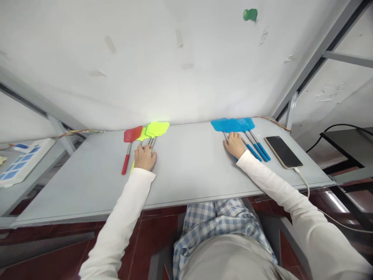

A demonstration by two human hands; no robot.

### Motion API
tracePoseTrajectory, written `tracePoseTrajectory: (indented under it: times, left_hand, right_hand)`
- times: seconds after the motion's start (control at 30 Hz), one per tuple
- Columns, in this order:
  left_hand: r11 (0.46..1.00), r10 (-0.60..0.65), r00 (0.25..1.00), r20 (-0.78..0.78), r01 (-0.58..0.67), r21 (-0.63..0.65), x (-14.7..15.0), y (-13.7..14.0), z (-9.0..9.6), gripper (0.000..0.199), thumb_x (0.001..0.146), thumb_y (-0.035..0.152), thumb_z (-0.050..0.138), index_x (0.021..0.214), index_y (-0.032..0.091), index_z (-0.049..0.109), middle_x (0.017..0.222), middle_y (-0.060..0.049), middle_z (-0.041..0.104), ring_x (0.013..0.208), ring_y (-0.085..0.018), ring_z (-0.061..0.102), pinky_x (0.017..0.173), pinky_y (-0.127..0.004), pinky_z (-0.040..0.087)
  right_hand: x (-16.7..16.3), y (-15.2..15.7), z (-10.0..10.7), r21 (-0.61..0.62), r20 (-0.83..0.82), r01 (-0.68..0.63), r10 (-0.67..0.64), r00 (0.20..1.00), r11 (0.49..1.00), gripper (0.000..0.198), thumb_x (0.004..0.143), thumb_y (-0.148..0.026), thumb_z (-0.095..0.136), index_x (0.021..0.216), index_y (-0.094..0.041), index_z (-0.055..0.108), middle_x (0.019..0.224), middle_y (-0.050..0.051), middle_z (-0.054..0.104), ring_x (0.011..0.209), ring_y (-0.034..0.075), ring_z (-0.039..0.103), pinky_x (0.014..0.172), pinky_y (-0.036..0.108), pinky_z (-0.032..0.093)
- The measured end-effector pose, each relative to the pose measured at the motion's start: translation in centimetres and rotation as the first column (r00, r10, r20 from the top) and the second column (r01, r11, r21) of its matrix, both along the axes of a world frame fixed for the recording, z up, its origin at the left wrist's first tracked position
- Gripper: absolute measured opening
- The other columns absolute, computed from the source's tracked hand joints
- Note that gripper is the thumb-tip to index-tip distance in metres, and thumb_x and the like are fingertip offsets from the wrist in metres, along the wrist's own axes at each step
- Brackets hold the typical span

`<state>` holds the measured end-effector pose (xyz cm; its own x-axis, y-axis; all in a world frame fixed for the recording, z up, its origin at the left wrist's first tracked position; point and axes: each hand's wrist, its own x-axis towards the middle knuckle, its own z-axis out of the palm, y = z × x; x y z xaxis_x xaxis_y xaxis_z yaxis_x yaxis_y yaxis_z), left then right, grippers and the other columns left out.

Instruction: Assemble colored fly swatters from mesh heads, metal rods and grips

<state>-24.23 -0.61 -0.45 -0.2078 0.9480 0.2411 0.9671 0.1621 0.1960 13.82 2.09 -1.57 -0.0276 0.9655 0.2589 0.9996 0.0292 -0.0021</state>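
On the left of the table, my left hand point(145, 157) has its fingers closed round the metal shafts of the yellow-green fly swatters point(159, 128), whose heads overlap near the wall. A red fly swatter point(126, 163) lies just left of that hand. Farther right, my right hand point(234, 145) is curled over the shaft of the leftmost blue fly swatter point(218, 125). Several blue fly swatters point(259, 149) are fanned out there, their heads overlapping and their handles pointing toward me. My palms and fingers hide parts of the shafts and handles.
A phone point(284, 152) with a white charging cable point(303, 179) lies on the grey table point(186, 167), right of the blue swatters. The white wall point(186, 89) borders the far edge. Metal frame posts point(309, 66) rise at the sides. A white tray with blue compartments point(21, 163) is at far left.
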Motion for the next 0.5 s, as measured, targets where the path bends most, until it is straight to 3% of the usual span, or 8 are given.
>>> tracePoseTrajectory:
  times: [0.13,0.33,0.4,0.5]
  left_hand:
    - [0.999,-0.016,0.993,-0.118,0.013,-0.031,-0.2,0.5,-0.3,0.042,0.086,0.028,0.04,0.12,0.01,0.055,0.117,-0.023,0.053,0.112,-0.037,0.05,0.092,-0.047,0.041]
    - [0.988,0.019,0.994,-0.106,-0.035,-0.15,1.5,1.5,0.9,0.038,0.085,0.034,0.044,0.112,0.011,0.056,0.105,-0.019,0.061,0.102,-0.034,0.057,0.088,-0.043,0.043]
    - [0.985,-0.023,0.991,-0.133,0.0,-0.173,2.4,1.8,1.3,0.034,0.085,0.03,0.042,0.108,0.01,0.057,0.107,-0.02,0.061,0.104,-0.032,0.056,0.087,-0.041,0.043]
    - [0.974,-0.147,0.983,-0.11,0.125,-0.188,4.7,1.4,1.9,0.028,0.086,0.026,0.042,0.106,0.011,0.055,0.103,-0.017,0.063,0.098,-0.028,0.059,0.081,-0.036,0.044]
  right_hand:
    - [1.9,-0.2,-0.7,0.03,0.016,0.007,-0.007,1.0,1.0,0.038,0.091,-0.027,0.035,0.108,0.0,0.055,0.106,0.024,0.057,0.1,0.032,0.05,0.084,0.041,0.038]
    - [2.0,-0.7,-0.8,0.172,-0.04,-0.028,0.035,0.999,0.985,0.041,0.087,-0.029,0.039,0.115,-0.002,0.052,0.108,0.023,0.055,0.101,0.033,0.049,0.081,0.044,0.04]
    - [1.2,-1.4,0.1,0.213,-0.073,-0.099,0.117,0.991,0.972,0.042,0.088,-0.032,0.041,0.117,-0.004,0.052,0.111,0.022,0.054,0.103,0.033,0.049,0.083,0.044,0.041]
    - [-0.5,-2.5,2.1,0.24,-0.027,-0.35,0.367,0.93,0.905,0.042,0.091,-0.03,0.04,0.125,-0.009,0.051,0.124,0.022,0.05,0.115,0.033,0.047,0.092,0.046,0.039]
